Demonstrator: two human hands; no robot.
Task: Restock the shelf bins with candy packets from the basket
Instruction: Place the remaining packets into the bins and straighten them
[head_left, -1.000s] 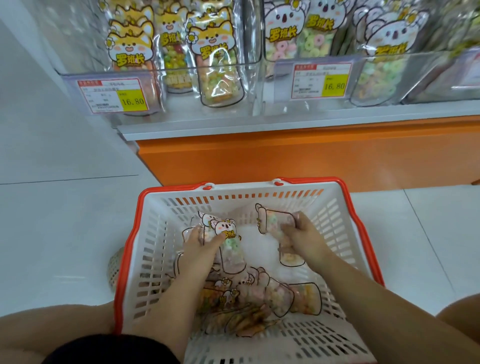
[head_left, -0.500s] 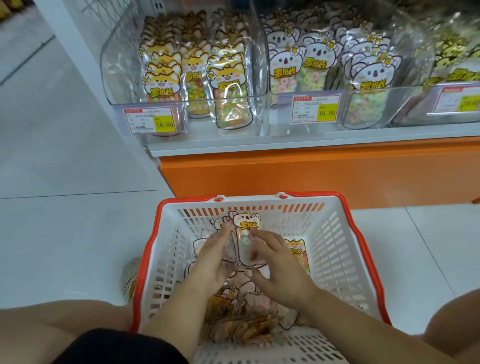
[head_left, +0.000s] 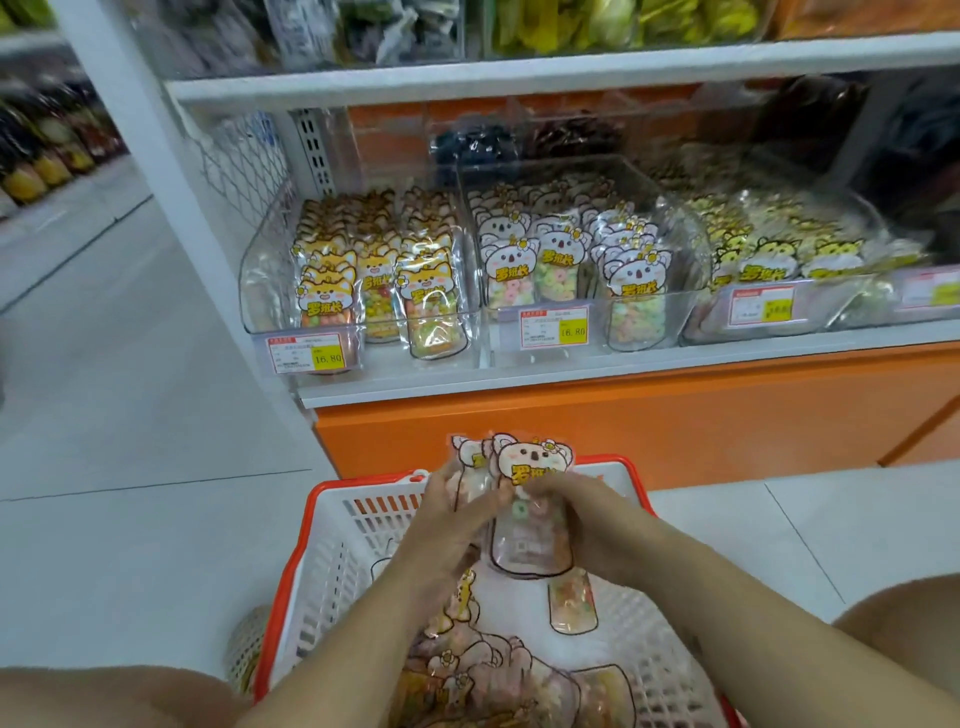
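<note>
Change: koala packets (head_left: 532, 457) up out of the basket (head_left: 332, 561) since 0.5 s ago, now above its far rim; view also tilted up, taking in more of the shelf (head_left: 623, 358).
Meaning: pick-up apparently done, carry to a bin probably next; nothing from this bunch placed yet.
Left hand (head_left: 452, 519): curled round the left edge of the bunch, grasping it.
Right hand (head_left: 587, 525): pinching the front packet just under the printed koala head.
Held bunch: at least 2 packets, upright and slightly fanned, pastel ring candy inside.
Basket: white with a red rim, on the floor just before the shelf; a heap of loose packets (head_left: 493, 670) lying flat at the near end, 1 small packet (head_left: 571, 608) apart from the heap.
Koala bin (head_left: 506, 338): middle clear bin, rows of matching koala packets standing upright; likely target, judging by the print.
Fox bin (head_left: 260, 291): left clear bin, orange fox packets upright in about 3 rows.
Right bin (head_left: 852, 312): yellow-printed packets, too blurred for detail.
Price tag (head_left: 554, 327): 16.80 on the koala bin's front.
</note>
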